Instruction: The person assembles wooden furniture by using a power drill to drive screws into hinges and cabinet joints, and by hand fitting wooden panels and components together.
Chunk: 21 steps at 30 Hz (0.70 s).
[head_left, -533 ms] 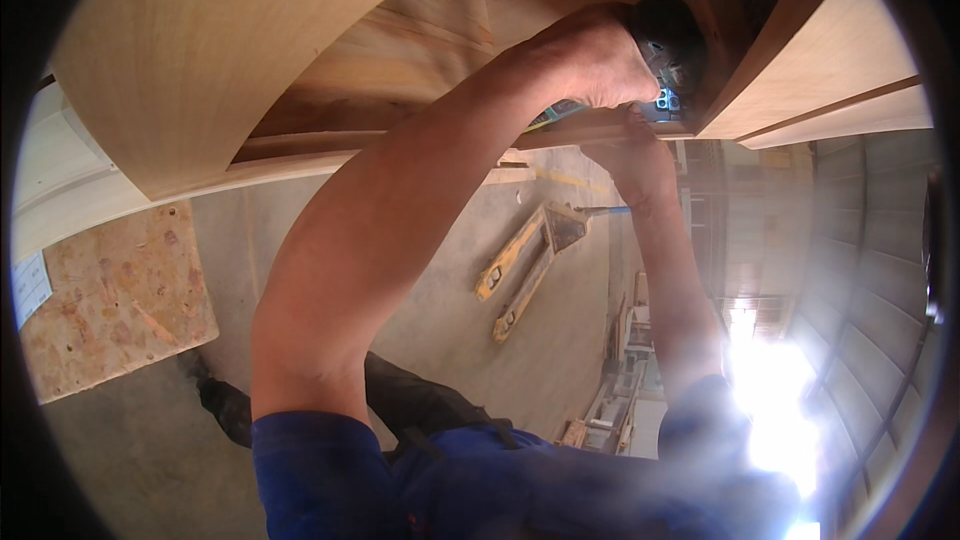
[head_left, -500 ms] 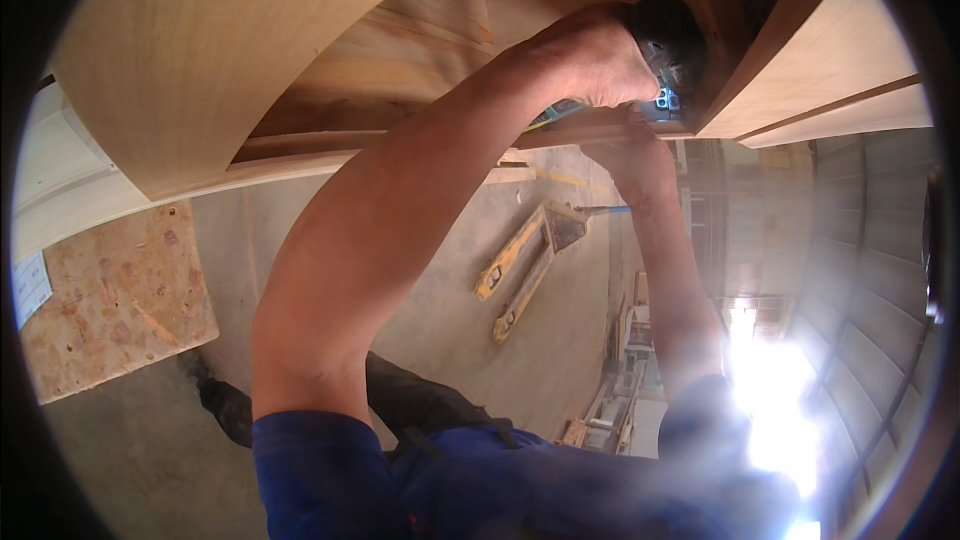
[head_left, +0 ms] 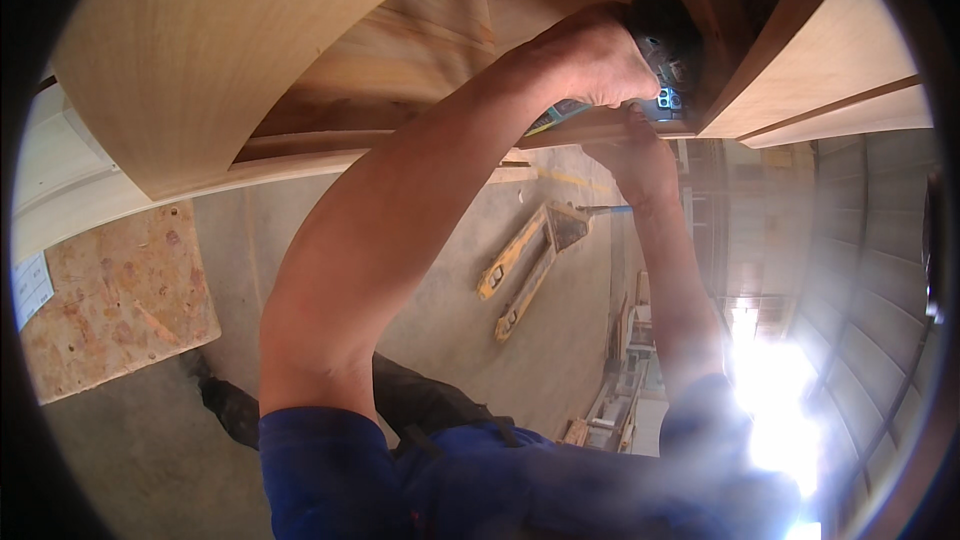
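My left hand (head_left: 605,65) is raised inside the wooden cabinet (head_left: 440,15), closed around a black power drill (head_left: 668,35). Its grip is mostly hidden by my hand, and a teal part shows below my wrist. A small metal plate (head_left: 668,98) with round holes is lit bluish-white just under the drill. From below, my right hand (head_left: 635,155) reaches up to the cabinet's front rail (head_left: 575,137), its fingertips bent over the edge beside the plate. What those fingers pinch is hidden.
A pale curved-looking wood panel (head_left: 230,40) fills the upper left, with another panel (head_left: 830,60) at right. Below lie a speckled particle board (head_left: 120,290) and a yellow pallet jack (head_left: 535,260) on the concrete floor. Strong light glares at lower right.
My left forearm and elbow have shifted slightly to the right, and the drill has tilted a little. More of the lit plate shows. My right hand stays about where it was.
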Tool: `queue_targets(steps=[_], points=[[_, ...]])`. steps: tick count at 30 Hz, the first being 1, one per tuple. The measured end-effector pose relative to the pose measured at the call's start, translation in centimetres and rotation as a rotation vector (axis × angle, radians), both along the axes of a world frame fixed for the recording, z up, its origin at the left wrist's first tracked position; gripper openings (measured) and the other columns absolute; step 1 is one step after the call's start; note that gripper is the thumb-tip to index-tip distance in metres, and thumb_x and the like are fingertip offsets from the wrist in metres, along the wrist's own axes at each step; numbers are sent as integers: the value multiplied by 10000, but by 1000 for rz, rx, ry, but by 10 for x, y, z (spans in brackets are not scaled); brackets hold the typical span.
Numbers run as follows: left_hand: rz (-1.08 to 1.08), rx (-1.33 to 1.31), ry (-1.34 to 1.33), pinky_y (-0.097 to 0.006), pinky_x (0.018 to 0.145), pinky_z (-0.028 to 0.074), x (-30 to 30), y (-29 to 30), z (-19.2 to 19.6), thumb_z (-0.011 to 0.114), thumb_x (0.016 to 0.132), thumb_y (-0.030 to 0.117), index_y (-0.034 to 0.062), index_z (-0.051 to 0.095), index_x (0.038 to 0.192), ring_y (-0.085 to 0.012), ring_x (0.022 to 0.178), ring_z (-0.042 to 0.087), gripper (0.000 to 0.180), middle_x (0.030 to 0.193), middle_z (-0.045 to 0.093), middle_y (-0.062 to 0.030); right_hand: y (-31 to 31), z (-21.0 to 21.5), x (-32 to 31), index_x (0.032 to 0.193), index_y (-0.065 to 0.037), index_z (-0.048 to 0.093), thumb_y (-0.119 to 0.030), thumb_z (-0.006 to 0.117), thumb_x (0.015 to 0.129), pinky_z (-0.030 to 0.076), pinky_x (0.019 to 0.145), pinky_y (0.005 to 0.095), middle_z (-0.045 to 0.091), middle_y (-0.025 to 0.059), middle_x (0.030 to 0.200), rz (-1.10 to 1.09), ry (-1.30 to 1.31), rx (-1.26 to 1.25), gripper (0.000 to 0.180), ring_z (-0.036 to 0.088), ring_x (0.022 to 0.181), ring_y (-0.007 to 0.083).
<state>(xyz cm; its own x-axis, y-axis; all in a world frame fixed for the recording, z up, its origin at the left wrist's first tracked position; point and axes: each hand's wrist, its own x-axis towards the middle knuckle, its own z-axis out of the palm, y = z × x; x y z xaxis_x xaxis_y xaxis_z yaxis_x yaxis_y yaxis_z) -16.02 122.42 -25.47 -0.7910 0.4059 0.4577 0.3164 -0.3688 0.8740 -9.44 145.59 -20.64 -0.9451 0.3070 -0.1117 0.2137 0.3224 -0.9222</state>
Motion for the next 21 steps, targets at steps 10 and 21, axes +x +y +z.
queue_targets(steps=[10,21], points=[[1,2,-13,-339,608,478,3,2,5,721,765,256,28,675,714,-166,599,605,238,631,654,-68,23,0,-3,1272,16,547,-303,476,1053,646,761,389,625,176,1128,11,-22,-109,393,680,964,288],[-61,159,-72,-325,583,500,2,11,-8,727,779,166,8,666,970,-162,600,623,255,771,673,-78,28,-7,-8,1310,10,501,-308,467,1057,637,784,392,607,172,1175,58,-38,24,409,664,1001,280]])
